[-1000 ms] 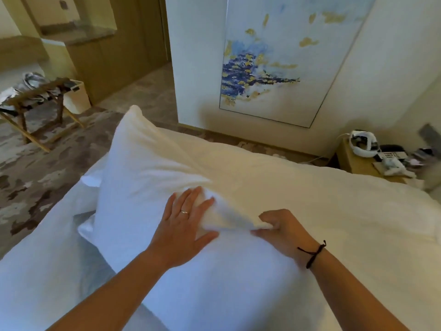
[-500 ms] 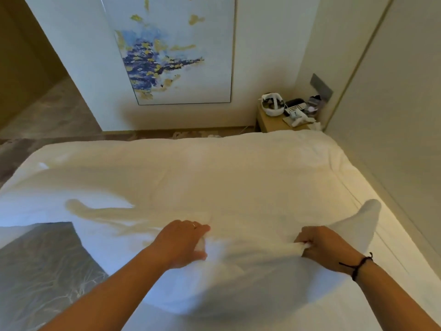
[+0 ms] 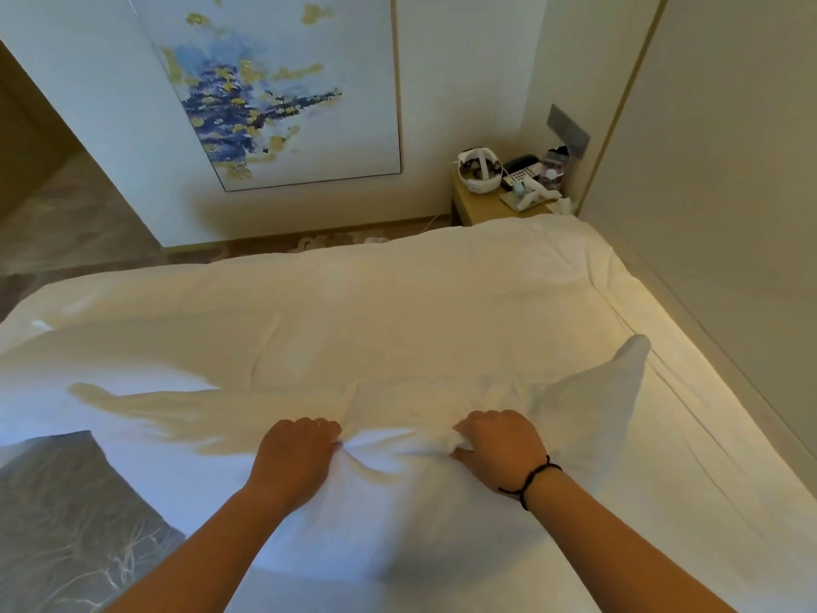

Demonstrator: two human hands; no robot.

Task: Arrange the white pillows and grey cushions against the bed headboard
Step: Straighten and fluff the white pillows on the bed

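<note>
While both hands are bunched into the same white pillow [image 3: 398,493], it lies across the near edge of the bed [image 3: 442,311], roughly 6 o'clock in view, with one corner poking up toward 3 o'clock. The left hand [image 3: 294,457] has its grip closed, fingers curled into a fold of the cover. The right hand [image 3: 502,444], the one with the dark wristband [image 3: 530,480], has a wad of fabric pinched tight in its grip. Two grabs close together on the top edge look like a carrying hold to me, so the floppy thing can be lifted or dragged without sagging out of either hand.

Down at 8 o'clock there's a grey patterned surface [image 3: 66,524]; can't tell if it's a cushion or something else. Further out, the duvet runs flat to the far edge. The tall padded panel [image 3: 729,214] at 2 to 3 o'clock is probably the headboard, so my guess is the pillow gets swung that way and stood against it. At 1 o'clock a nightstand [image 3: 482,207] holds a phone [image 3: 524,170] and clutter, and at 12 o'clock a blue and gold painting [image 3: 283,90] hangs on the wall.
</note>
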